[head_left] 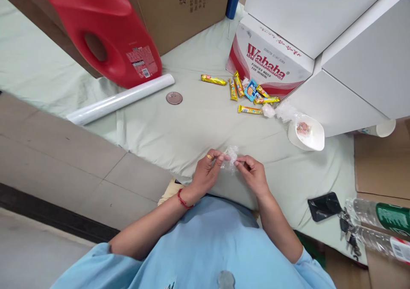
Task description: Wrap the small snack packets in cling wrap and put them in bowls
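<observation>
Between my two hands, close to the near edge of the cloth-covered surface, is a crumpled piece of clear plastic film [232,154]. My left hand [207,169], with a ring and a red wrist cord, pinches the film's left side between thumb and fingers. On its right side, my right hand [253,173] pinches the film the same way. Farther off lie several yellow-wrapped snack sticks [214,80] and a blue packet [250,90]. A white cup [306,133] with something pinkish in it stands to the right, clear film bunched at its rim.
A red jug [118,45], a white roll [124,99] and a round brown disc [174,97] are at the left. A Wahaha carton [265,62] stands behind the snacks. At the right are a black phone-like object [324,206], keys [347,229] and plastic bottles [365,212].
</observation>
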